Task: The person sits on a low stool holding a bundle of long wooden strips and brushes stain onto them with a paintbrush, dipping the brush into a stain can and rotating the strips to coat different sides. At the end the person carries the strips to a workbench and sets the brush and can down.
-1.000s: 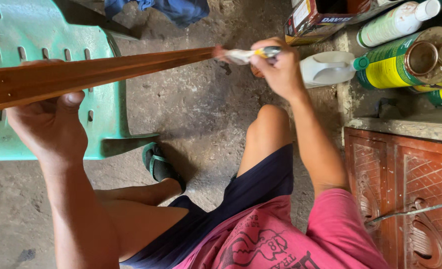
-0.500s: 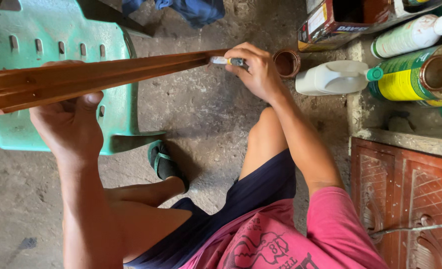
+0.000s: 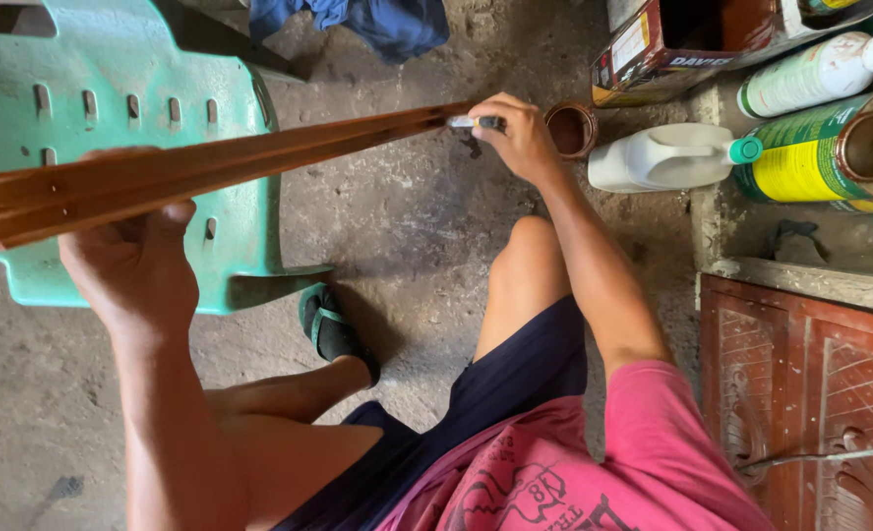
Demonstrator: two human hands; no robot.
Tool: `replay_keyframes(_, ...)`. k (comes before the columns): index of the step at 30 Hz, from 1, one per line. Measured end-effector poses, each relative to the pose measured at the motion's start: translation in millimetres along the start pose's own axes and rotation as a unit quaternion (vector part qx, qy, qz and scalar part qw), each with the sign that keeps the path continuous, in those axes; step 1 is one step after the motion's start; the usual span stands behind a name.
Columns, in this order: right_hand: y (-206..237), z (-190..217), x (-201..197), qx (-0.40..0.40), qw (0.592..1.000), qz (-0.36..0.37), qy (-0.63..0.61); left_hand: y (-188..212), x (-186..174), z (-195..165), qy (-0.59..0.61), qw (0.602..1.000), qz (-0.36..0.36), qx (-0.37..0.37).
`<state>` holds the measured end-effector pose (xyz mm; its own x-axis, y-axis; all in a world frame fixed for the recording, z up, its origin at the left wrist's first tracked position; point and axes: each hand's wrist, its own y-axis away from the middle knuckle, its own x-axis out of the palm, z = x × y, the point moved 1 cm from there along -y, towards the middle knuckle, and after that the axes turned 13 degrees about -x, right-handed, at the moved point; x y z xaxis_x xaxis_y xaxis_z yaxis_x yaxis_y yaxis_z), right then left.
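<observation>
My left hand [image 3: 136, 261] grips the near end of a long brown wooden moulding strip [image 3: 220, 162] that slants up to the right over a green plastic chair [image 3: 141, 88]. At the strip's far end my right hand [image 3: 520, 138] is closed on a small brush [image 3: 471, 122], whose tip touches the wood. A small open tin of brown stain [image 3: 571, 128] stands on the floor just right of that hand.
A white plastic jug [image 3: 667, 157] lies beside the tin, with green and yellow cans [image 3: 820, 157], a white bottle [image 3: 815, 69] and a carton [image 3: 692, 39] behind. A carved reddish wooden panel [image 3: 810, 383] is at right. Blue cloth [image 3: 358, 20] lies on the concrete floor.
My right hand with the brush has drawn back left along the strip's far end, away from the cans. The view has shifted so the stain tin now shows beside the hand.
</observation>
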<state>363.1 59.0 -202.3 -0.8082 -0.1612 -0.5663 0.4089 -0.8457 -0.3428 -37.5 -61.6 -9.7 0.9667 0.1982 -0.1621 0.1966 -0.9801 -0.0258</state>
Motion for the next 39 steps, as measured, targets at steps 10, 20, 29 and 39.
replay_keyframes(10,6,-47,5,0.066,0.997,-0.029,-0.039,-13,-8,7,0.01,0.999,-0.041,-0.02)
replay_keyframes(20,9,-52,15,0.11,0.991,-0.006,-0.074,-18,-19,10,-0.068,0.998,-0.013,0.009)
replay_keyframes(29,18,-65,-1,0.039,0.987,-0.023,-0.151,-13,-22,17,-0.14,0.987,0.015,0.079)
replay_keyframes(39,4,-96,-1,0.24,0.953,-0.183,-0.032,-13,-46,45,-0.054,0.993,0.098,0.05)
